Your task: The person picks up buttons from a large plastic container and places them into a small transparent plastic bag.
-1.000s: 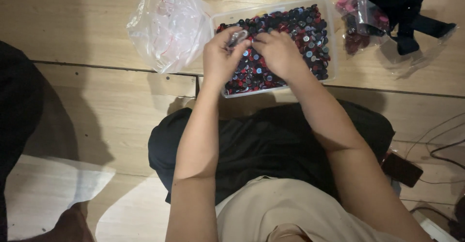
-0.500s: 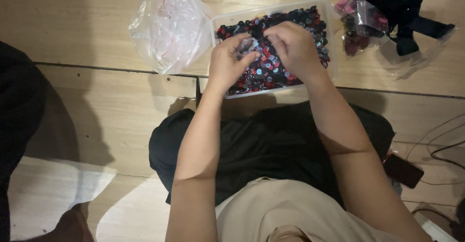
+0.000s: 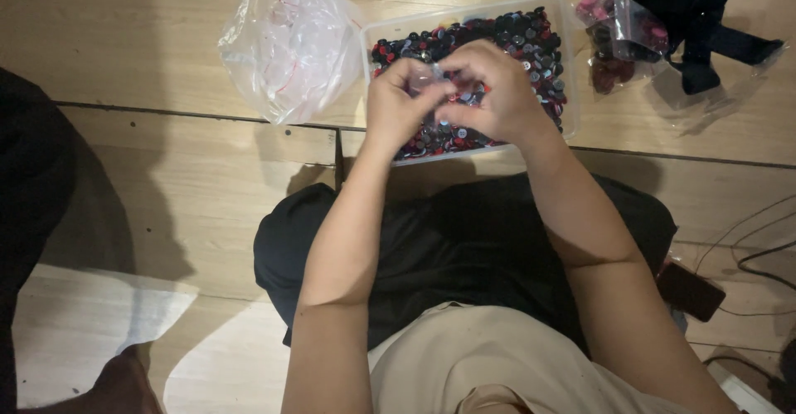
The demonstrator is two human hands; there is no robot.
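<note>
- Over the tray (image 3: 567, 66), both hands are meeting fingertip to fingertip, the left hand (image 3: 400, 103) and right hand (image 3: 491, 91) touching above the heap of buttons (image 3: 531, 37).
- Between their fingertips a small pale piece (image 3: 429, 77) is being pinched; what it is, I cannot tell.
- Both hands are curling closed around that piece, equally near it, neither one lying flat.
- Directly beneath them, the red and dark buttons are filling the tray, which is running long from left to right.
- Left of the tray, a crumpled clear bag (image 3: 286, 41) is lying just beside it on the wooden floor (image 3: 166, 182).
</note>
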